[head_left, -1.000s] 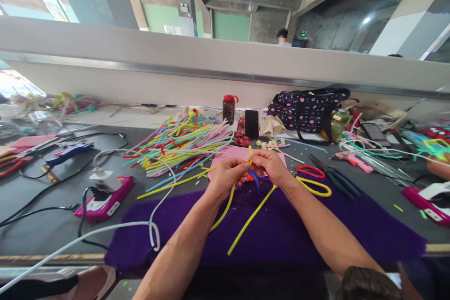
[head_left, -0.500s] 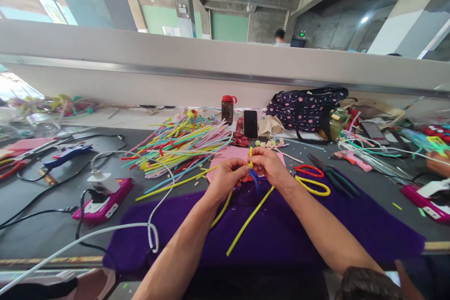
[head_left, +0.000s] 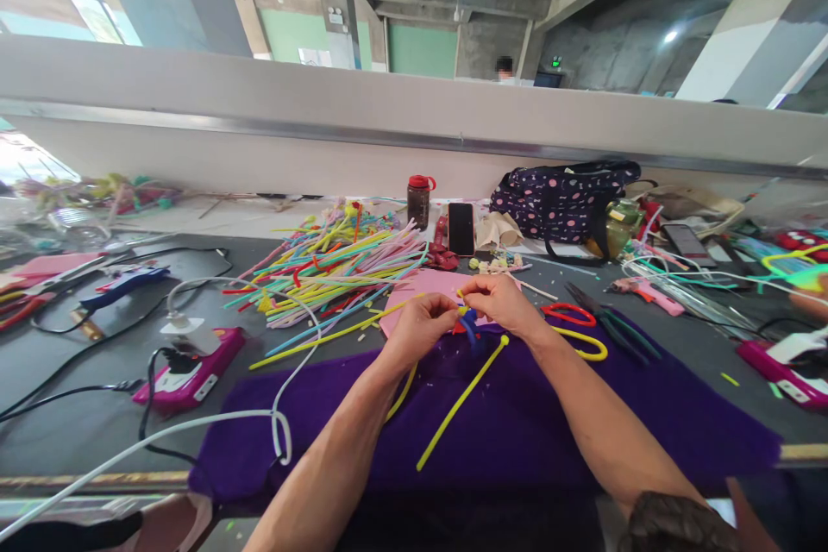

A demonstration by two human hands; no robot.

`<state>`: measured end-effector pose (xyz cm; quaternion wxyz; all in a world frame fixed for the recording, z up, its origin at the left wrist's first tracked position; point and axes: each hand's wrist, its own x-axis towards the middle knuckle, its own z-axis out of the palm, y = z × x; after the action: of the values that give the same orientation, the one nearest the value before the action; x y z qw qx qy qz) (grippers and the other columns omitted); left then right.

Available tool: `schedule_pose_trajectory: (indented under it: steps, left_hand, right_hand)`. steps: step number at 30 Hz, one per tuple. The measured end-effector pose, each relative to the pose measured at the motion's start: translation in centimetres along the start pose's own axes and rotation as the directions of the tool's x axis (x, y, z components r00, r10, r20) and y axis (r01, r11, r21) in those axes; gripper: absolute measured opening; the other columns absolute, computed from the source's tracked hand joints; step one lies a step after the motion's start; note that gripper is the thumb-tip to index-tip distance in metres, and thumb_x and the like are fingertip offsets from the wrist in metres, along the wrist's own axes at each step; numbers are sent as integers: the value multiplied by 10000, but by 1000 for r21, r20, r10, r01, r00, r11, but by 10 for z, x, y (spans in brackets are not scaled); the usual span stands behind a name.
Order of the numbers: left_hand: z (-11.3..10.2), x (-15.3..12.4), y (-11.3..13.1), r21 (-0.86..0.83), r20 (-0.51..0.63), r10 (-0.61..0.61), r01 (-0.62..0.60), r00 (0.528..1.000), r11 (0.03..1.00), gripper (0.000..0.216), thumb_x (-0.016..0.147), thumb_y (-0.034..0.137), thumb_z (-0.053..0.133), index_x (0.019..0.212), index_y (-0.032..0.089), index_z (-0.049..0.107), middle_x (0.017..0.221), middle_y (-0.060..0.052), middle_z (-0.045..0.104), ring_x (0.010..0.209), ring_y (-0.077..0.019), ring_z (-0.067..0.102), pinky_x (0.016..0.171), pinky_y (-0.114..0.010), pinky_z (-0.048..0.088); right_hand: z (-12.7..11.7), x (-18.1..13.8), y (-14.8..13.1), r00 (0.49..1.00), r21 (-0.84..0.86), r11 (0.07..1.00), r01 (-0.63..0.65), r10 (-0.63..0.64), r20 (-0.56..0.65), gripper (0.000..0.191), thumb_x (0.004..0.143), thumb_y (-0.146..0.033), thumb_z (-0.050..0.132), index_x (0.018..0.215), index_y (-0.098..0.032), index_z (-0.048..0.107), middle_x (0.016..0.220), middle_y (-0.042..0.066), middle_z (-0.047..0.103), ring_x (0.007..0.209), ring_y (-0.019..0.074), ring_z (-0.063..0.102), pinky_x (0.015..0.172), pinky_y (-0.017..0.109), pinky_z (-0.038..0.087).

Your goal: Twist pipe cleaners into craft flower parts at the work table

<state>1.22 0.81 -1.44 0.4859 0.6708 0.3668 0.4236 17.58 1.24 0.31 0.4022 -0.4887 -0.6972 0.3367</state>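
Note:
My left hand [head_left: 423, 323] and my right hand [head_left: 497, 302] meet above a pink sheet [head_left: 401, 310], fingertips pinched on a short yellow pipe cleaner [head_left: 463, 310]. Much of that piece is hidden by the fingers. Just below it, close to both hands, is a small blue and red piece [head_left: 472, 331], partly covered. A long yellow pipe cleaner [head_left: 462, 405] with a rounded knob at its upper end lies on the purple cloth [head_left: 543, 431]. Another yellow pipe cleaner [head_left: 404, 392] curves out beside my left wrist.
A heap of coloured pipe cleaners [head_left: 349, 267] lies behind my left hand. Scissors [head_left: 575, 315] and dark-handled pliers [head_left: 624, 332] are at right. Farther back stand a bottle [head_left: 419, 203], a phone [head_left: 461, 229] and a patterned bag [head_left: 562, 203]. Power strips [head_left: 187, 371] and cables flank the cloth.
The yellow piece stood upright between my fingers and now shows less. My right hand has shifted slightly right and down. The knobbed end of the long yellow pipe cleaner has come into view.

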Motion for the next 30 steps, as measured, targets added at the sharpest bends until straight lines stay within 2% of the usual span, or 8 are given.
schedule_pose_trajectory:
  steps: [4, 7, 10, 14, 27, 30]
  left_hand:
    - [0, 2, -9, 122, -16, 10, -8, 1000, 992, 174, 687, 295, 572, 679, 125, 608, 579, 9, 562, 506, -82, 449, 483, -198, 312]
    - [0, 2, -12, 171, 1, 21, -21, 1000, 985, 169, 691, 299, 562, 696, 137, 611, 589, 12, 571, 518, -88, 457, 481, -196, 307]
    - [0, 2, -12, 191, 15, 19, -22, 1000, 981, 171, 694, 299, 554, 697, 139, 613, 591, 9, 577, 523, -92, 461, 484, -198, 308]
    - [-3, 3, -10, 203, 1, 12, -12, 1000, 979, 194, 689, 318, 558, 689, 135, 624, 600, -2, 585, 534, -98, 468, 497, -204, 317]
    - [-6, 4, -10, 237, -47, -3, 14, 999, 971, 238, 680, 363, 574, 668, 133, 630, 580, -7, 591, 510, -96, 464, 485, -210, 320]
    - [-6, 3, -5, 169, -27, -20, 24, 999, 985, 224, 677, 351, 581, 665, 133, 629, 586, -8, 591, 515, -92, 467, 492, -208, 327]
  right_hand:
    - [-8, -2, 1, 991, -199, 979, 52, -26, 130, 218, 657, -137, 473, 738, -147, 675, 534, -21, 566, 459, 77, 476, 443, 180, 334]
    - [-12, -2, 1, 967, -300, 944, 137, -62, 249, 234, 641, -105, 468, 724, -143, 684, 549, -16, 590, 498, 86, 490, 465, 184, 325]
    - [-14, -2, -1, 937, -328, 916, 233, -121, 328, 253, 638, -76, 457, 731, -139, 684, 593, -11, 611, 538, 89, 500, 492, 186, 324]
    - [-16, -2, -4, 924, -300, 908, 292, -188, 332, 245, 665, -72, 461, 748, -143, 680, 629, -8, 615, 571, 91, 511, 533, 187, 344]
    - [-17, -2, 1, 939, -158, 972, 171, -113, 323, 204, 701, -124, 476, 758, -152, 671, 589, -18, 578, 507, 81, 496, 478, 177, 360]
    - [-17, -1, 3, 937, -82, 989, 121, -86, 340, 195, 704, -154, 489, 787, -151, 666, 595, -17, 574, 495, 82, 499, 458, 177, 375]
